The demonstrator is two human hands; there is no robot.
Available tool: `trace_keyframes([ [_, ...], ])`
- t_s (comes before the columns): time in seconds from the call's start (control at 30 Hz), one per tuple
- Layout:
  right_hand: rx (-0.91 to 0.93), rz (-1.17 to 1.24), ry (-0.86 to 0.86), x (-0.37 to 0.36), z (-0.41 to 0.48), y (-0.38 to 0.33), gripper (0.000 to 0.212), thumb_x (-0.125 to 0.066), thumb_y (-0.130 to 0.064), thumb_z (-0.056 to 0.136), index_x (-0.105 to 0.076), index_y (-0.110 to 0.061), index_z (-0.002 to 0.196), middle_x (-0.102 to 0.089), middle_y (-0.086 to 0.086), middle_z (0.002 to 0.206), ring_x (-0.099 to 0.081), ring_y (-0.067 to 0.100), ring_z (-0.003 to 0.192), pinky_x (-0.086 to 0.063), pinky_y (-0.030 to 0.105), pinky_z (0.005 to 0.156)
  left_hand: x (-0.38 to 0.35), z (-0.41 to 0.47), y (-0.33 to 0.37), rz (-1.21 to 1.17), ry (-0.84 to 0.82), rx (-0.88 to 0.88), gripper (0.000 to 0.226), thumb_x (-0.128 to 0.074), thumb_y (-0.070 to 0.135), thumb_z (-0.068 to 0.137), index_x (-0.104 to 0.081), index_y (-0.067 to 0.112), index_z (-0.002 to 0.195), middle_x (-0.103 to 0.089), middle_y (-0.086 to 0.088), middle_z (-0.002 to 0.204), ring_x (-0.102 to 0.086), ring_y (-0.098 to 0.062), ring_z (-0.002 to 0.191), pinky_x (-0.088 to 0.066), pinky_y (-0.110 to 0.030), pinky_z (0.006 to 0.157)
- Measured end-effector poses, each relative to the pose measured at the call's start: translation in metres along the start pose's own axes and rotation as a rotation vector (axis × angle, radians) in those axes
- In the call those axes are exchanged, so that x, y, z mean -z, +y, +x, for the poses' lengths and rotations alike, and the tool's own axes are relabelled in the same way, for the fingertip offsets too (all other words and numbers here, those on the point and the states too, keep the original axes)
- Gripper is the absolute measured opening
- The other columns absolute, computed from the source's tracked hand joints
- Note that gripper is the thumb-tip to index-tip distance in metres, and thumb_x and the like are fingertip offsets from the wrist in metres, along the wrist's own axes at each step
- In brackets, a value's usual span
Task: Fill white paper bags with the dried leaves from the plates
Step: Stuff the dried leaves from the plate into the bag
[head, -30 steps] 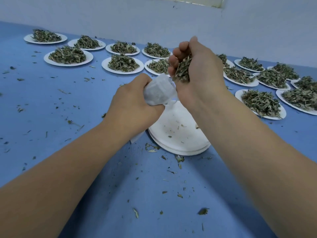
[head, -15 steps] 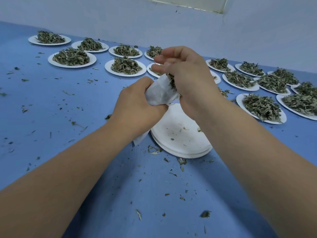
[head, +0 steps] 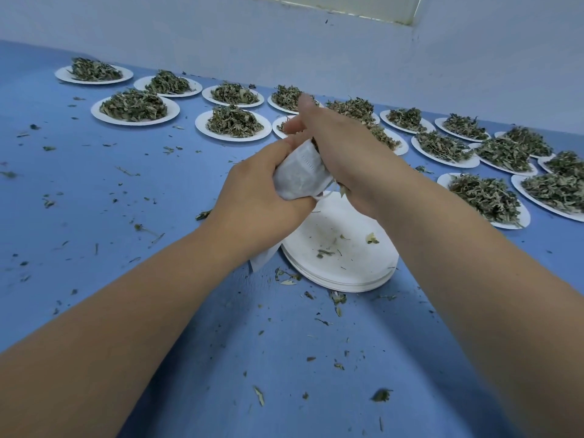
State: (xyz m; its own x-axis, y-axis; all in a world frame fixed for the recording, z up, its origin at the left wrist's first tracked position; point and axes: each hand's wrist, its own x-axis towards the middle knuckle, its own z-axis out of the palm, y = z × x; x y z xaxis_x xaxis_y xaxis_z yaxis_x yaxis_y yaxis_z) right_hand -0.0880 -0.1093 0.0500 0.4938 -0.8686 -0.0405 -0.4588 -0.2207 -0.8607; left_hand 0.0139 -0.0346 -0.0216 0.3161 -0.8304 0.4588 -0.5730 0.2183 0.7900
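My left hand point(head: 256, 197) grips a white paper bag point(head: 300, 177) from the left, holding it above a stack of near-empty white plates point(head: 344, 263). My right hand point(head: 341, 153) sits at the bag's mouth, fingers curled and pushing dried leaves down into it; a few leaves show at the lower edge of the hand. The bag's opening and the fingertips are hidden behind the right hand. Several plates heaped with dried leaves point(head: 234, 121) lie in rows on the blue table point(head: 94, 191) behind my hands.
More leaf-filled plates point(head: 486, 197) run along the right side up to the frame edge. A pale wall point(head: 284, 42) closes the table at the back. Loose leaf crumbs point(head: 380, 395) are scattered over the blue surface.
My right hand came down from above the bag with a handful of leaves and now presses them into the bag's mouth. A few more leaf bits lie on the stacked plates.
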Motion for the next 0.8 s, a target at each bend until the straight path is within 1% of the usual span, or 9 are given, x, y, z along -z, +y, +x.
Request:
trace_keyframes([
  [0.07, 0.004, -0.031, -0.064, 0.001, 0.000, -0.003, 0.059, -0.028, -0.071, 0.100, -0.067, -0.030, 0.119, -0.068, -0.010, 0.117, -0.060, 0.007, 0.105, -0.044, 0.031, 0.083, 0.000, -0.001, 0.002, 0.075, -0.017, -0.021, 0.050, -0.075, 0.027, 0.076, -0.047, 0.065, 0.094, -0.061, 0.041, 0.085, -0.059, 0.016, 0.078, -0.038, 0.001, 0.058],
  [0.13, 0.027, -0.056, -0.095, 0.003, 0.001, -0.004, 0.070, -0.023, -0.077, 0.096, -0.062, -0.028, 0.127, -0.066, -0.009, 0.117, -0.060, 0.009, 0.108, -0.044, 0.035, 0.089, -0.001, -0.001, 0.002, 0.165, -0.025, -0.048, 0.043, -0.069, 0.026, 0.073, -0.046, 0.058, 0.091, -0.060, 0.037, 0.084, -0.058, 0.012, 0.076, -0.040, -0.004, 0.056],
  [0.23, 0.027, -0.008, -0.098, 0.004, 0.004, -0.005, 0.071, -0.024, -0.081, 0.094, -0.065, -0.026, 0.115, -0.069, -0.005, 0.116, -0.065, 0.015, 0.110, -0.049, 0.045, 0.101, 0.000, -0.001, 0.002, 0.262, -0.019, -0.055, 0.045, -0.058, 0.033, 0.069, -0.049, 0.046, 0.111, -0.064, 0.017, 0.079, -0.060, -0.005, 0.074, -0.049, -0.020, 0.057],
  [0.3, 0.030, 0.030, -0.067, 0.000, 0.007, -0.005, 0.070, -0.025, -0.080, 0.094, -0.067, -0.026, 0.108, -0.072, -0.005, 0.111, -0.067, 0.013, 0.106, -0.049, 0.047, 0.103, 0.001, -0.001, 0.001, 0.317, -0.030, -0.063, 0.049, -0.056, 0.035, 0.068, -0.054, 0.036, 0.117, -0.063, 0.013, 0.079, -0.059, -0.010, 0.075, -0.053, -0.037, 0.064],
  [0.43, 0.052, 0.031, -0.077, -0.005, 0.013, 0.001, 0.074, -0.021, -0.084, 0.091, -0.070, -0.029, 0.104, -0.074, -0.007, 0.108, -0.065, 0.012, 0.108, -0.046, 0.047, 0.103, 0.003, -0.001, -0.001, 0.330, -0.053, -0.086, 0.050, -0.061, 0.033, 0.068, -0.056, 0.035, 0.118, -0.061, 0.014, 0.078, -0.059, -0.013, 0.075, -0.048, -0.033, 0.063],
  [0.53, 0.083, 0.171, 0.015, 0.004, 0.018, 0.006, 0.079, -0.016, -0.079, 0.095, -0.071, -0.023, 0.104, -0.079, -0.004, 0.097, -0.070, 0.012, 0.096, -0.045, 0.038, 0.082, 0.002, 0.001, -0.006, 0.319, -0.007, -0.046, 0.025, -0.059, 0.033, 0.065, -0.053, 0.027, 0.089, -0.053, 0.010, 0.066, -0.051, -0.009, 0.064, -0.039, -0.032, 0.053],
  [0.6, 0.091, 0.287, 0.088, 0.013, 0.020, 0.010, 0.076, -0.018, -0.073, 0.099, -0.071, -0.018, 0.100, -0.079, -0.002, 0.093, -0.070, 0.014, 0.085, -0.042, 0.037, 0.074, 0.002, 0.001, -0.007, 0.333, -0.014, -0.030, 0.025, -0.060, 0.035, 0.065, -0.051, 0.025, 0.086, -0.051, 0.009, 0.067, -0.051, -0.011, 0.066, -0.038, -0.033, 0.054],
  [0.73, 0.121, 0.116, 0.032, 0.008, 0.015, 0.014, 0.065, -0.020, -0.066, 0.103, -0.069, -0.023, 0.102, -0.078, -0.007, 0.100, -0.070, 0.013, 0.099, -0.041, 0.032, 0.076, 0.001, 0.001, -0.007, 0.316, -0.023, -0.020, 0.027, -0.063, 0.037, 0.066, -0.051, 0.027, 0.088, -0.055, 0.010, 0.070, -0.054, -0.010, 0.069, -0.041, -0.031, 0.054],
  [0.8, 0.121, 0.058, -0.057, -0.001, 0.011, 0.014, 0.064, -0.022, -0.070, 0.101, -0.069, -0.025, 0.105, -0.075, -0.006, 0.107, -0.068, 0.011, 0.103, -0.046, 0.032, 0.088, -0.002, -0.001, -0.003, 0.291, -0.043, -0.053, 0.030, -0.064, 0.035, 0.068, -0.048, 0.035, 0.093, -0.058, 0.013, 0.070, -0.057, -0.006, 0.072, -0.040, -0.025, 0.053],
])
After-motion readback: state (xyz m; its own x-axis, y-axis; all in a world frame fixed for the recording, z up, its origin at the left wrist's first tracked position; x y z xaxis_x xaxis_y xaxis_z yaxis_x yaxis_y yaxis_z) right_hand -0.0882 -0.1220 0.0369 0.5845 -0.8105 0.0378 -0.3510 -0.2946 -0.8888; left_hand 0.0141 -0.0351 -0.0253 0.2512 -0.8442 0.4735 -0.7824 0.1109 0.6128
